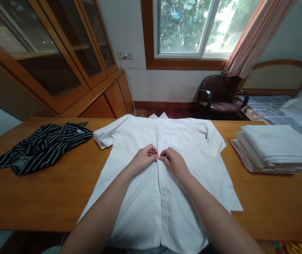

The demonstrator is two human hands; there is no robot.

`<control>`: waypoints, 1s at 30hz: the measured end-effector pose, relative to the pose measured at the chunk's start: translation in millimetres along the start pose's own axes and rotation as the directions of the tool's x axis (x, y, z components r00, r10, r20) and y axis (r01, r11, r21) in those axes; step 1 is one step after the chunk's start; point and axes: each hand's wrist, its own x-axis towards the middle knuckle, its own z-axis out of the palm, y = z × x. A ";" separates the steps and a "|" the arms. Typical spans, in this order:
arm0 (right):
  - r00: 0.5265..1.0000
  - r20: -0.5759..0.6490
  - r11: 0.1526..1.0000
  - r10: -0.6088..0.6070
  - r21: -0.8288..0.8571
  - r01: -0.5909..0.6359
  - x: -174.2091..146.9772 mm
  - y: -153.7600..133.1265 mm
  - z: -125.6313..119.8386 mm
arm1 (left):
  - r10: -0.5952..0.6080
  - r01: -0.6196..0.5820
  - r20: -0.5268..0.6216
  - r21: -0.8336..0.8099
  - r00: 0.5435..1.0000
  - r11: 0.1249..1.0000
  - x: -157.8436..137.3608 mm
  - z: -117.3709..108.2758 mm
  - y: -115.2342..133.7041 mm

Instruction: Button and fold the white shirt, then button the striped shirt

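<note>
A white short-sleeved shirt (182,137) lies flat, front up, on the wooden table (47,190), collar away from me. My left hand (143,157) and my right hand (172,160) meet at the shirt's button placket about mid-chest. Both pinch the placket fabric with thumb and fingers, the fingertips almost touching each other. The shirt's hem hangs over the near table edge.
A black-and-white striped garment (42,145) lies crumpled at the table's left. A stack of folded white cloth (278,148) sits at the right. Behind the table stand a dark armchair (217,93), a wooden glass-door cabinet (61,60) and a bed (280,109) under the window.
</note>
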 end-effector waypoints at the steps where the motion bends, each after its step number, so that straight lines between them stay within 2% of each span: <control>1: 1.000 0.002 1.000 0.001 0.000 -0.001 -0.1 -0.5 -0.4 | 0.005 -0.005 -0.001 0.006 1.000 1.000 0.2 0.0 -0.3; 21: 0.998 0.033 0.999 0.047 0.020 -0.047 0.4 -1.5 -1.8 | 0.123 -0.112 -0.045 0.198 0.991 0.974 -0.2 4.8 -3.8; 30: 0.995 0.031 0.982 0.092 0.161 -0.096 -4.7 3.1 -6.8 | 0.099 -0.088 -0.060 0.171 0.993 0.981 -0.8 6.2 -0.3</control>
